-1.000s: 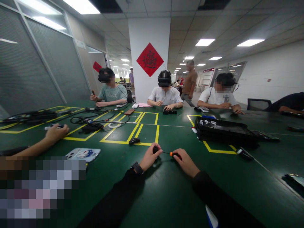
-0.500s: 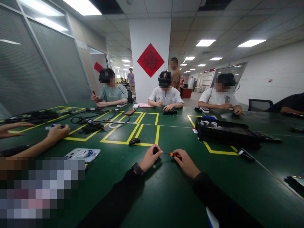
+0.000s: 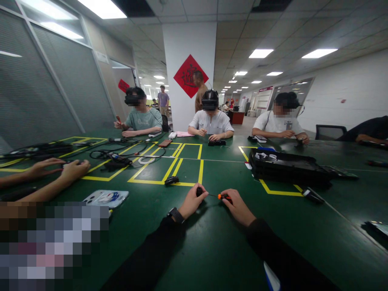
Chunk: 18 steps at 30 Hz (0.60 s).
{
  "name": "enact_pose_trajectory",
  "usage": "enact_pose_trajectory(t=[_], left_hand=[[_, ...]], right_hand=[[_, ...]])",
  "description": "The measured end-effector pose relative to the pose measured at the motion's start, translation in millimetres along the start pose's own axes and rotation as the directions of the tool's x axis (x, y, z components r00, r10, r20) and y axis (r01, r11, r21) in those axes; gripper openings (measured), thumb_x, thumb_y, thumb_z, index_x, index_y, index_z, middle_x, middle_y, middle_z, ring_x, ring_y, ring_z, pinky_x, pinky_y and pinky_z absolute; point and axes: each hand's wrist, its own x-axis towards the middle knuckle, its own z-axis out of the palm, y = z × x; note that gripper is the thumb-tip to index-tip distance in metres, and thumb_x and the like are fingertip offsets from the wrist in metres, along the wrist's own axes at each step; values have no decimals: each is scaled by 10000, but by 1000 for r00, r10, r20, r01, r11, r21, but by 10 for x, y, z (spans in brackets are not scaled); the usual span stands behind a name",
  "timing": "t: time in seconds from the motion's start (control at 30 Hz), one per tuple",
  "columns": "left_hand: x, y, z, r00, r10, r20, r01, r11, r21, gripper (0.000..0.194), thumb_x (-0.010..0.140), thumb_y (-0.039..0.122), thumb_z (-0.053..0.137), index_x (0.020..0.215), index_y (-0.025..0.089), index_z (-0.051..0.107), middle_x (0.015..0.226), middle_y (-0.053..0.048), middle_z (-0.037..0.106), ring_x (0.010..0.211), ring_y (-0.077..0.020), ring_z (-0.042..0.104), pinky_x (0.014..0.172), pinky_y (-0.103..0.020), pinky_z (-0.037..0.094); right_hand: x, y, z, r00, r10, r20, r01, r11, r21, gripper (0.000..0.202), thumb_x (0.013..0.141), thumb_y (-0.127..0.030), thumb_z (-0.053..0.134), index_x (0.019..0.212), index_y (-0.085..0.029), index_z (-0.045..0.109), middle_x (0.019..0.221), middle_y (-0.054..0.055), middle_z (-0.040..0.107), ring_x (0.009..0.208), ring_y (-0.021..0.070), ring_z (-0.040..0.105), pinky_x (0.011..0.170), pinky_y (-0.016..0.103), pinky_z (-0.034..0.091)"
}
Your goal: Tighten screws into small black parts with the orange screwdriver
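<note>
My left hand [image 3: 190, 202], with a dark watch at its wrist, is closed around a small black part [image 3: 199, 191] just above the green table [image 3: 209, 250]. Most of that part is hidden by my fingers, so its kind does not show. In my right hand [image 3: 240, 209] is a screwdriver [image 3: 223, 197] with an orange and black handle. Its thin shaft points left and reaches my left fingertips; whether the tip touches the black part I cannot tell. A short black cylindrical piece [image 3: 171, 180] lies beyond my left hand, beside yellow tape.
A phone [image 3: 106, 198] lies to the left, near a co-worker's hands [image 3: 72, 171]. Black cables [image 3: 117, 158] spread at the far left. Stacked black trays [image 3: 285, 167] stand at the right, with a black device [image 3: 313, 195] nearer. Several people sit across the table.
My hands hold nearly the same pose on the screwdriver and black part. At left, the co-worker's hands have come closer together. A person in the background has moved left.
</note>
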Motion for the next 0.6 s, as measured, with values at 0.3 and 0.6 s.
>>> enact_pose_trajectory(t=[0.3,0.6], left_hand=[[-2,1,-9,1000,11,3,-11,1000,-13,126,731,277,532,792,169,514,762,-3,536,709,-124,486,676,-242,389],[-4,-22,-8,999,42,-1,-42,999,-5,127,742,287,521,795,172,508,776,-1,529,726,-123,483,687,-241,387]], right_hand=[[5,30,21,1000,21,18,-21,1000,-13,234,857,-235,361,968,-194,562,958,60,555,955,183,457,870,346,354],[-10,10,19,1000,25,12,-25,1000,-7,216,811,-246,463,1010,-198,531,996,59,545,963,188,454,865,339,361]])
